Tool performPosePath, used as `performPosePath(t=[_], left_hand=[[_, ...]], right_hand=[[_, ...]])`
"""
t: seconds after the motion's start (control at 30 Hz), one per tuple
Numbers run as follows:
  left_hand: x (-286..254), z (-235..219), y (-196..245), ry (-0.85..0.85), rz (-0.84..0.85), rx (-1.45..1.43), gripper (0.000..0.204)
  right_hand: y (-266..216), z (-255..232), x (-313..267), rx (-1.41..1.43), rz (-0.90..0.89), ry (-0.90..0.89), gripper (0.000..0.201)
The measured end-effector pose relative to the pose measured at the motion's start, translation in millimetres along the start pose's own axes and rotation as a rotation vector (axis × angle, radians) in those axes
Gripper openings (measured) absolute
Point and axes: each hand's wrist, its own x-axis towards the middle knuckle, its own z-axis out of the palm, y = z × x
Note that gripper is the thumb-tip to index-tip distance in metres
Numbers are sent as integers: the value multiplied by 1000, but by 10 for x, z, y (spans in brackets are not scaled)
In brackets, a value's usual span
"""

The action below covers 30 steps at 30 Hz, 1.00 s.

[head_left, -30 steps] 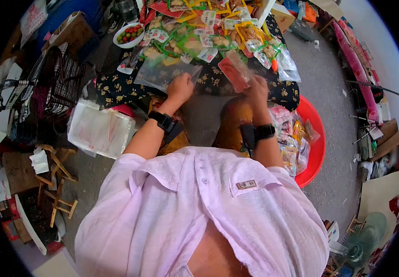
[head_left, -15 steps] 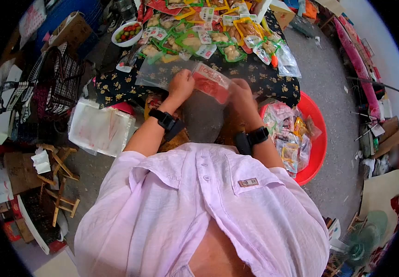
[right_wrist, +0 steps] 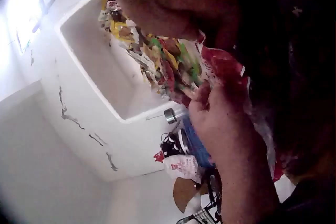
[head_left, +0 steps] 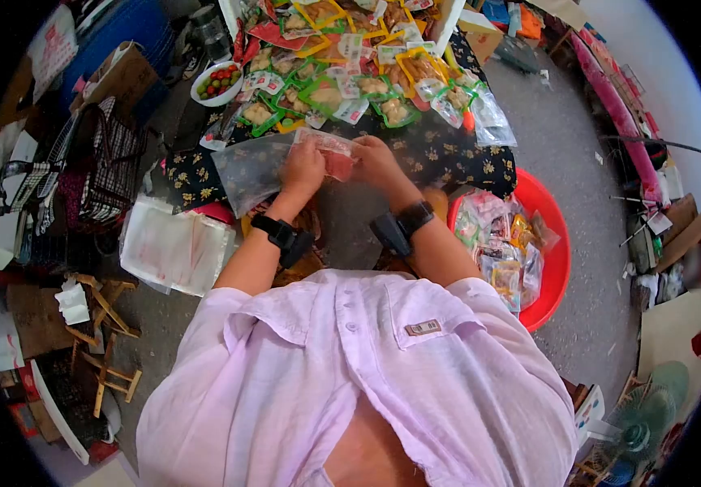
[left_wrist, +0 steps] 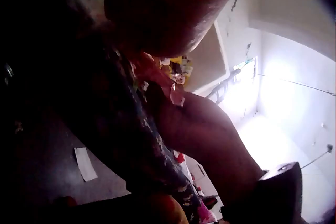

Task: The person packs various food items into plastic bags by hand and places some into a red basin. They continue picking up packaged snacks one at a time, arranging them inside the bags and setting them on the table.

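A flat, see-through packet with red contents (head_left: 336,156) is between the two hands over the cloth's near edge. My right hand (head_left: 378,165) pinches its right end, also visible from the right wrist, where the packet (right_wrist: 223,65) spans both hands. My left hand (head_left: 303,169) grips a large clear plastic bag (head_left: 247,172) and overlaps the packet's left end. The bag spreads leftward over the dark flowered cloth (head_left: 192,172). Both hands are dark in the left wrist view, the right hand (left_wrist: 194,129) reaching in from below.
Many green- and yellow-edged food packets (head_left: 326,96) cover the table's far part. A white bowl of small fruits (head_left: 217,84) stands at the left. On the right, a red tub (head_left: 557,268) holds several packets. Flat clear bags (head_left: 174,247) lie in a stack at the lower left.
The right hand has brought the red packet leftward from the cloth's right side to the left hand. The plastic bag has shifted slightly left and nearer.
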Motion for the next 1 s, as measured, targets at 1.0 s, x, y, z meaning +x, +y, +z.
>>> performPosePath(t=[1.0], left_hand=[[-197,-188,234,-229,93,181,17]], right_hand=[[301,76,26,-172,-140,-97,26]])
